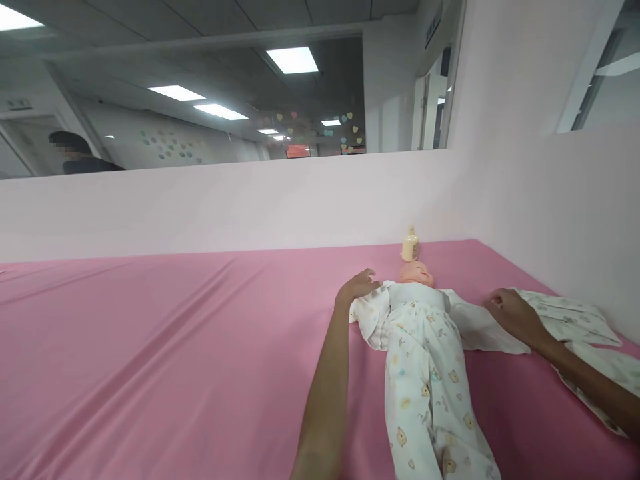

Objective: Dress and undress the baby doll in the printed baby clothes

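A baby doll lies on its back on the pink sheet, dressed in white printed trousers with a white top spread open at both sides. My left hand rests on the left flap of the top, fingers stretched flat. My right hand lies on the right flap, fingers curled and pressed down on the cloth. A small cream bottle stands just beyond the doll's head.
A folded printed cloth lies at the right edge near the pink wall. A low pink partition runs behind the surface. Another person stands beyond it at far left.
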Demonstrator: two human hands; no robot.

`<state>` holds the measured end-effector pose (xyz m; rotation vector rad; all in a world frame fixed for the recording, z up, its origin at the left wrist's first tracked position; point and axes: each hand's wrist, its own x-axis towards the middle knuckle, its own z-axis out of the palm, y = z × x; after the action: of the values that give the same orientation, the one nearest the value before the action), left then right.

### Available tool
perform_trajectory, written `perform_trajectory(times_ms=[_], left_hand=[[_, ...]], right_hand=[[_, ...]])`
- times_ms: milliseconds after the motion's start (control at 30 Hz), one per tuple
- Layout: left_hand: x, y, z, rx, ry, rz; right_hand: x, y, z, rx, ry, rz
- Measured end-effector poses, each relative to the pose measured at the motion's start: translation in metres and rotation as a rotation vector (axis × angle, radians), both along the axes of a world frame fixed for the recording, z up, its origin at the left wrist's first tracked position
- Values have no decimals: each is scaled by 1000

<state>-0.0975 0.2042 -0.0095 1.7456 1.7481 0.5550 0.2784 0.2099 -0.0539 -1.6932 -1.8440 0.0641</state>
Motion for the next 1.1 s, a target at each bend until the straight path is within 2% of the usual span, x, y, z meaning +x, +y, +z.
perform_trajectory(times_ms=[133, 233, 300, 367, 467, 600, 767, 933, 1100], left_hand=[[16, 15, -19, 44, 151, 59], [25, 22, -27, 60, 213, 86], [26, 24, -29, 83, 244, 118], [23, 25, -30, 110, 261, 141], [17, 25, -32, 131, 263, 161], [12, 25, -37, 118, 238, 179], [12, 26, -48, 123, 266, 213], [-8, 19, -67, 73, 335, 246], [-29, 0, -85, 53, 446, 288]], right_hand=[[-70, 1, 24, -64, -31, 229], [-128, 8, 32, -63, -109, 413], [-162, 16, 33, -83, -237, 520], [-190, 24, 33, -146, -451, 593], [-216, 33, 29, -233, -652, 639], [-230, 40, 22, -325, -708, 640], [-232, 42, 24, -395, -748, 605], [-216, 41, 38, -408, -662, 640], [-194, 53, 44, -433, -494, 629]])
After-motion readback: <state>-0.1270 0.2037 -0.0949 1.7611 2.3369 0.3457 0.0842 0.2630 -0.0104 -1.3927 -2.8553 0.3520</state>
